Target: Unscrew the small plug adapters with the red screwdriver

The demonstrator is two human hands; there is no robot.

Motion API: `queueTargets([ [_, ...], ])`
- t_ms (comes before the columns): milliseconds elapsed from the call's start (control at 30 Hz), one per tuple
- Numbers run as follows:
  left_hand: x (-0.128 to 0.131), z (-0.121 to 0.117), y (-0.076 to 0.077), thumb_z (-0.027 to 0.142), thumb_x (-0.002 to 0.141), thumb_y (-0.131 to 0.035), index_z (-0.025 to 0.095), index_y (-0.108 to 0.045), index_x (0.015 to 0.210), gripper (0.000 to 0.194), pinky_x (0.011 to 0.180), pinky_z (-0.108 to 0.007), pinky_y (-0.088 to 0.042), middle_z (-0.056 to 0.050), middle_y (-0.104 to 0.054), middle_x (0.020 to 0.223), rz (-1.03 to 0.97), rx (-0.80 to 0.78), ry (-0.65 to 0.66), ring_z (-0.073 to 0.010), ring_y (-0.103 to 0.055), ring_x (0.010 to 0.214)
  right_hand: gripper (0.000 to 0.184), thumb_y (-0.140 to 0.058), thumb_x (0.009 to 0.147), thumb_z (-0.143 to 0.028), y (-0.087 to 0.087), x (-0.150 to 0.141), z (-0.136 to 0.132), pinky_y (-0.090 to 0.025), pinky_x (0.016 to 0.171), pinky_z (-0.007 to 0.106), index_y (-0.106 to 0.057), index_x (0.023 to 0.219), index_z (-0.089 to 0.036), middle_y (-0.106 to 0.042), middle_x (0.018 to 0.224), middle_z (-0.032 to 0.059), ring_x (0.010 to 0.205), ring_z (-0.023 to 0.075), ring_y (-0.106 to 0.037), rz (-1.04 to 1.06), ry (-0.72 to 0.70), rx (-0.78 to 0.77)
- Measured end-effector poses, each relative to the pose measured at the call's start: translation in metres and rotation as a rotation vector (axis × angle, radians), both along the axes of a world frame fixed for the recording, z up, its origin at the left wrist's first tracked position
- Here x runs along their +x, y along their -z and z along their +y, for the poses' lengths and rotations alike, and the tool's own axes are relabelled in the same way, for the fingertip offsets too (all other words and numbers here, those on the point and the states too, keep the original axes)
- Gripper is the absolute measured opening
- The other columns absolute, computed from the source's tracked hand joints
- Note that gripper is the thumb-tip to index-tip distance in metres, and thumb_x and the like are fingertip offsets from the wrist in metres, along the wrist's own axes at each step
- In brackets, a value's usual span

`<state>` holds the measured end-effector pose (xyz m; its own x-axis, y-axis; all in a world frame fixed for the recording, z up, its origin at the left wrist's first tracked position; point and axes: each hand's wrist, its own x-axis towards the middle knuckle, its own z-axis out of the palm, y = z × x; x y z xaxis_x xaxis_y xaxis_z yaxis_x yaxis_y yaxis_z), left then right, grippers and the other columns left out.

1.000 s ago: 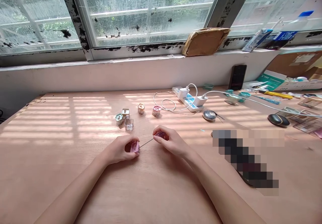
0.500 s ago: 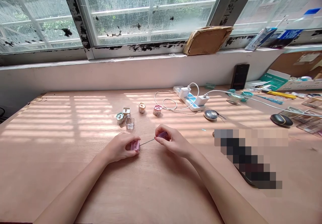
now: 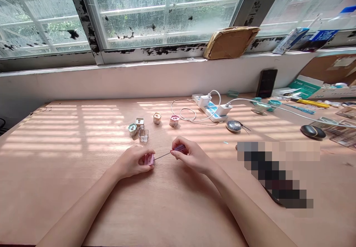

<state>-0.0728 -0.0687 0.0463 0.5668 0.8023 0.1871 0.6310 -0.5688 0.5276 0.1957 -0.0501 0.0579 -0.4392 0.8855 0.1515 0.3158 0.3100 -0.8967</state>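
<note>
My left hand pinches a small clear box with a pink-purple top, tipped on its side just above or on the tabletop. With bent fingers my right hand grips the purple handle of a screwdriver, its thin metal shaft running left to the box. Whether the tip touches the box I cannot tell. Beyond my left hand stand similar small boxes: one green-topped, one brown-and-white and one clear without a coloured top. An orange-topped box and a red-topped box stand farther right.
A power strip with white chargers and a looped cable lies at the back. To the right are a round silver object, a computer mouse, a phone, a yellow cutter and a blurred-out dark object.
Both hands keep their grips and nearly the same places. The view has shifted very slightly; the boxes on the table stay where they were.
</note>
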Motion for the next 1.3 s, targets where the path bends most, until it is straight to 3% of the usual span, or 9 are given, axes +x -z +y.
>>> queueTargets([
  [100, 0.0004, -0.0005, -0.001, 0.023, 0.079, -0.076, 0.022, -0.066, 0.114, 0.037, 0.072, -0.026, -0.043, 0.0, -0.071, 0.088, -0.004, -0.018, -0.003, -0.0169, -0.062, 0.079, 0.025, -0.063, 0.086, -0.041, 0.0019, -0.0015, -0.0005, -0.036, 0.051, 0.025, -0.058, 0.073, -0.019, -0.055, 0.056, -0.0018, 0.052, 0.0133, -0.05, 0.005, 0.021, -0.045],
  [233, 0.0011, -0.0014, -0.0019, 0.022, 0.078, -0.076, 0.022, -0.067, 0.114, 0.037, 0.07, -0.025, -0.044, 0.001, -0.069, 0.086, -0.008, -0.057, -0.011, -0.0153, -0.06, 0.075, 0.035, -0.062, 0.088, -0.047, 0.0041, -0.0019, 0.0005, -0.031, 0.048, 0.025, -0.057, 0.067, -0.019, -0.049, 0.05, -0.003, 0.047, 0.0117, -0.043, -0.038, 0.055, 0.008],
  [433, 0.0007, -0.0015, -0.0039, 0.023, 0.079, -0.076, 0.021, -0.066, 0.115, 0.037, 0.064, -0.022, -0.043, 0.002, -0.067, 0.085, -0.008, -0.115, -0.036, -0.0121, -0.057, 0.066, 0.02, -0.063, 0.086, -0.04, 0.0018, 0.0008, 0.0018, -0.039, 0.054, 0.024, -0.058, 0.089, -0.02, -0.058, 0.071, -0.0002, 0.061, 0.0141, -0.05, -0.022, -0.013, 0.015],
  [567, 0.0003, -0.0023, -0.0047, 0.024, 0.079, -0.076, 0.022, -0.066, 0.116, 0.038, 0.064, -0.022, -0.043, 0.002, -0.068, 0.086, -0.004, -0.123, -0.036, -0.0118, -0.057, 0.066, 0.022, -0.064, 0.085, -0.04, 0.0027, 0.0005, 0.0012, -0.043, 0.055, 0.025, -0.059, 0.08, -0.02, -0.058, 0.068, 0.0004, 0.061, 0.0153, -0.054, 0.01, -0.008, -0.042],
  [733, -0.0005, -0.002, -0.0043, 0.023, 0.079, -0.077, 0.023, -0.066, 0.116, 0.039, 0.065, -0.022, -0.042, 0.003, -0.069, 0.087, 0.01, -0.1, -0.032, -0.0122, -0.058, 0.068, 0.028, -0.065, 0.086, -0.043, 0.008, 0.0015, 0.0029, -0.034, 0.049, 0.025, -0.061, 0.072, -0.019, -0.052, 0.059, -0.0014, 0.053, 0.0128, -0.045, -0.027, 0.04, 0.029],
  [967, -0.0006, -0.0014, -0.0053, 0.022, 0.079, -0.076, 0.023, -0.066, 0.116, 0.038, 0.064, -0.022, -0.042, 0.002, -0.071, 0.09, 0.017, -0.099, -0.035, -0.0125, -0.06, 0.069, 0.019, -0.064, 0.087, -0.037, 0.0083, 0.0047, 0.0047, -0.039, 0.054, 0.025, -0.062, 0.079, -0.019, -0.058, 0.066, -0.0001, 0.059, 0.0141, -0.051, -0.066, -0.022, 0.055],
  [1167, -0.0004, -0.002, -0.0055, 0.024, 0.08, -0.075, 0.023, -0.066, 0.116, 0.037, 0.065, -0.023, -0.043, 0.002, -0.071, 0.089, 0.008, -0.088, -0.029, -0.0136, -0.062, 0.072, 0.032, -0.067, 0.085, -0.045, 0.0066, 0.0024, 0.0031, -0.032, 0.048, 0.025, -0.062, 0.068, -0.019, -0.05, 0.054, -0.0019, 0.051, 0.0127, -0.043, -0.041, 0.04, 0.025],
  [1300, -0.0003, -0.002, -0.0045, 0.025, 0.08, -0.074, 0.023, -0.066, 0.116, 0.037, 0.067, -0.024, -0.043, 0.001, -0.072, 0.09, 0.001, -0.076, -0.029, -0.0144, -0.062, 0.073, 0.023, -0.065, 0.085, -0.041, 0.0047, 0.0026, 0.0037, -0.037, 0.052, 0.025, -0.063, 0.077, -0.019, -0.056, 0.063, -0.001, 0.057, 0.0138, -0.049, -0.06, -0.001, 0.015],
])
